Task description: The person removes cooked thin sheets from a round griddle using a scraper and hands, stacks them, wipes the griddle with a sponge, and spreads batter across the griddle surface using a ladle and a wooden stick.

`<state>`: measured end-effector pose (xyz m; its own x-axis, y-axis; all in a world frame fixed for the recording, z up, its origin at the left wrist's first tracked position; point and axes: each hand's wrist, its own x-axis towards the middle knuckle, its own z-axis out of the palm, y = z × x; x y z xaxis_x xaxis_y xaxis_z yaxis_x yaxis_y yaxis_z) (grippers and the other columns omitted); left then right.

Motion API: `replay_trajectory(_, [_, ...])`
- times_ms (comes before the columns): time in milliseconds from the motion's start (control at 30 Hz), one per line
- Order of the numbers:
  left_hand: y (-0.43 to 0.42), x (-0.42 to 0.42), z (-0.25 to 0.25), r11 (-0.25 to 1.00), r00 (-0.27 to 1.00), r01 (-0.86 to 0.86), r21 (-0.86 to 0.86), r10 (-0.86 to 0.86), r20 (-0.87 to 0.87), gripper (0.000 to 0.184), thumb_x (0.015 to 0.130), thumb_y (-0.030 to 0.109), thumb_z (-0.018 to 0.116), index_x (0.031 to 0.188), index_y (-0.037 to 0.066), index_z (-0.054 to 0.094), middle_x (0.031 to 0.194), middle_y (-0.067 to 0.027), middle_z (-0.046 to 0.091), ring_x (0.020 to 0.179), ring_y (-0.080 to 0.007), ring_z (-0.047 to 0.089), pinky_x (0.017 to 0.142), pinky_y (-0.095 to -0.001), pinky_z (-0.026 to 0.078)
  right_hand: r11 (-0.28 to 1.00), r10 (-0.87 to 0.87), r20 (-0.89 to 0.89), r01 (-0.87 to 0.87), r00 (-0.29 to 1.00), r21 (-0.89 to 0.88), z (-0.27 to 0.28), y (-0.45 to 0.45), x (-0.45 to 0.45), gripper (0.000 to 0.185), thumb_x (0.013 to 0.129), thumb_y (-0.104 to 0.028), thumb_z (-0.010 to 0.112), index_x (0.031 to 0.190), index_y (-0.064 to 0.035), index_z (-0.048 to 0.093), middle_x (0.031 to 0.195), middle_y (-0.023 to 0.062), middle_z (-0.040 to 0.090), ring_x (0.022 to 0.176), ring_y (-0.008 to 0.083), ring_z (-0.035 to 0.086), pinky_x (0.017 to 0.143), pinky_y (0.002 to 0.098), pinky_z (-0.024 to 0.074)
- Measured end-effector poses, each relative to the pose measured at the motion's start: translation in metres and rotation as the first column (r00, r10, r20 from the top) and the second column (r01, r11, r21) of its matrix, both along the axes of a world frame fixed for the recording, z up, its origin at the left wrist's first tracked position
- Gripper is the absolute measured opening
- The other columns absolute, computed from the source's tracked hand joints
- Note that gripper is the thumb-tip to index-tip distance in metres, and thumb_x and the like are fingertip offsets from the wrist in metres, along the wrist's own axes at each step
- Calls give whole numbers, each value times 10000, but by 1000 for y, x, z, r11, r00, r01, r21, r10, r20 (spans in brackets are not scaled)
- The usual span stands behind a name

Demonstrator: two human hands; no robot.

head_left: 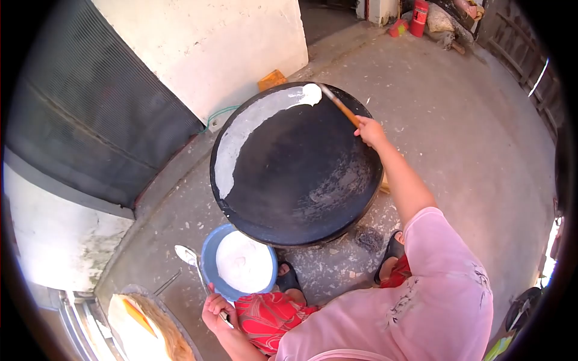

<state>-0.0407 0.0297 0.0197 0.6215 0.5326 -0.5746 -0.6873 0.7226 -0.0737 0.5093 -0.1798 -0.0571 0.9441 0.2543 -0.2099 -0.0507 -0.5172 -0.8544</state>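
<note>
My right hand (370,130) is closed around the wooden handle of a batter spreader (342,107), which reaches over the far edge of a large round black griddle (289,162). Beside its pale tip lies a thick blob of white batter (311,94). From that blob a thin grey-white band of batter (235,141) curves along the far and left rim. My left hand (217,310) grips a metal ladle (186,255), its bowl whitened and raised just left of a blue basin (209,256). White batter (244,262) fills much of the basin.
The basin stands on the concrete floor (457,120) against the griddle's near left side. A white wall (205,48) and an orange block (272,79) are beyond the griddle. At lower left is a container (174,322) with a pale bag. My sandaled feet are beneath the griddle's near edge.
</note>
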Motion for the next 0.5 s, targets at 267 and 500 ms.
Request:
replay_trajectory(267, [-19,23,1,998,997,66,-18,-66,33,330,864,51,297,1117,-97,449,648,-46,461,481,-109,431,426,-228,375,995,-1,-134,14,991,94,18,5,-5,351,908,-154,384,1243,-182,483,673,8,545,415,72,339,350,224,259])
replay_trajectory(500, [-21,32,-9,992,995,95,-78,-98,-24,319,858,72,320,1067,-81,505,622,-36,466,461,-91,411,416,-216,348,988,45,72,-55,996,143,-51,19,14,307,886,-132,427,1159,-94,562,764,12,602,480,86,445,448,233,383])
